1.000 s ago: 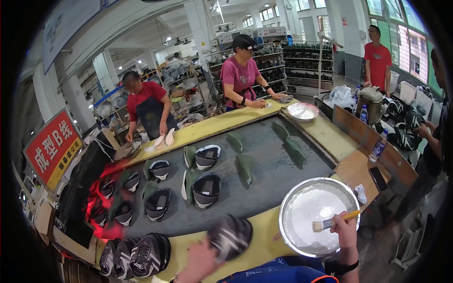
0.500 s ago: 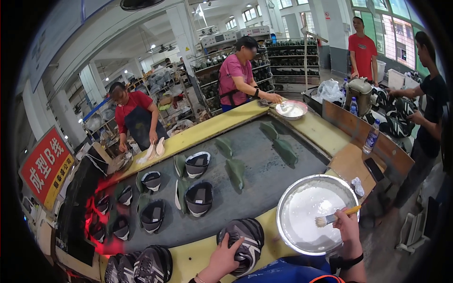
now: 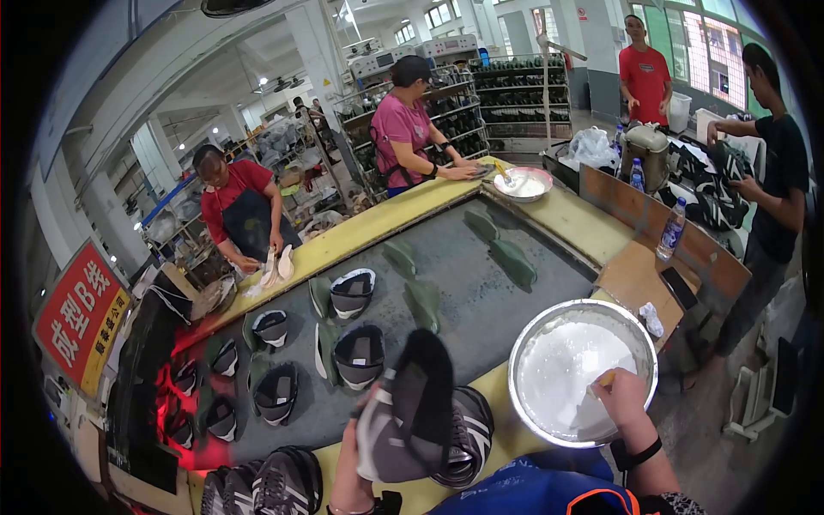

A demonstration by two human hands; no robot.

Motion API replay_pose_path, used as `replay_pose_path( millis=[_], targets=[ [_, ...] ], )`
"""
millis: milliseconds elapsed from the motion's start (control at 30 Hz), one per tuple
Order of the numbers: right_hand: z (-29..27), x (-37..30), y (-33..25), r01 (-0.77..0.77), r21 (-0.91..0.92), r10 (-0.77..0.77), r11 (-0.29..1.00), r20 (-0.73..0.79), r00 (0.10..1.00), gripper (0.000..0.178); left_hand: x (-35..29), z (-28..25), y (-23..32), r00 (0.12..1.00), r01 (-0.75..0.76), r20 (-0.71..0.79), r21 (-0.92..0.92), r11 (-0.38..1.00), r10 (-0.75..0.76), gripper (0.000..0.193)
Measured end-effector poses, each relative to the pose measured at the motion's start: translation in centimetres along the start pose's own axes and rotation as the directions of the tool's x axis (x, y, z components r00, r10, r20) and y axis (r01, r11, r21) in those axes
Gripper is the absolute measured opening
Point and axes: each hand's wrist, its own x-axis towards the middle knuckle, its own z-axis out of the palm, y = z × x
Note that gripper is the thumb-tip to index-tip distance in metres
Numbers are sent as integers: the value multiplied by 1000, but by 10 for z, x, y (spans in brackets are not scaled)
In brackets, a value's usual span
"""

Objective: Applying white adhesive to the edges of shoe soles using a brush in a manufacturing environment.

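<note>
My left hand (image 3: 350, 459) grips a grey and black shoe upper (image 3: 403, 421), tilted up above the yellow near ledge. Part of that hand is hidden behind the upper. Just right of it, another dark striped shoe upper (image 3: 474, 425) rests on the ledge. My right hand (image 3: 624, 400) is closed around a brush (image 3: 608, 378) over a wide metal bowl (image 3: 524, 403) of white liquid. Only a little of the yellow handle shows clearly; the bristles are low in the bowl, mostly hidden by my hand.
Several dark uppers and green soles (image 3: 422, 305) lie on the grey conveyor (image 3: 463, 352), with a red glow at its left end. More striped shoes (image 3: 287, 481) stand near left. Opposite, co-workers handle parts beside a second bowl (image 3: 524, 197). A bottle (image 3: 671, 230) and phone (image 3: 679, 288) sit right.
My left hand has lifted a shoe upper off the ledge and tilted it up. My right hand has lowered the brush into the bowl. The co-worker in pink now leans over a dark piece.
</note>
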Motion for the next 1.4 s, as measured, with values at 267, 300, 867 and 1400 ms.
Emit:
replay_pose_path(
  millis=[267,300,867,1400],
  targets=[
    [-49,-10,-45,-70,359,57,931,47,997,17,41,22,-69,903,404,-152,-9,915,-401,32],
    [-50,-9,-48,-6,430,28,903,-45,999,16,48,26,-76,897,415,-141,-57,908,-419,33],
    [-55,16,-61,456,376,-402,806,-218,889,15,84,93,-108,513,827,32,248,504,-858,25],
    [-39,4,-19,-91,597,3,797,147,989,19,70,92,-128,988,34,79,731,681,-134,34]
  ],
)
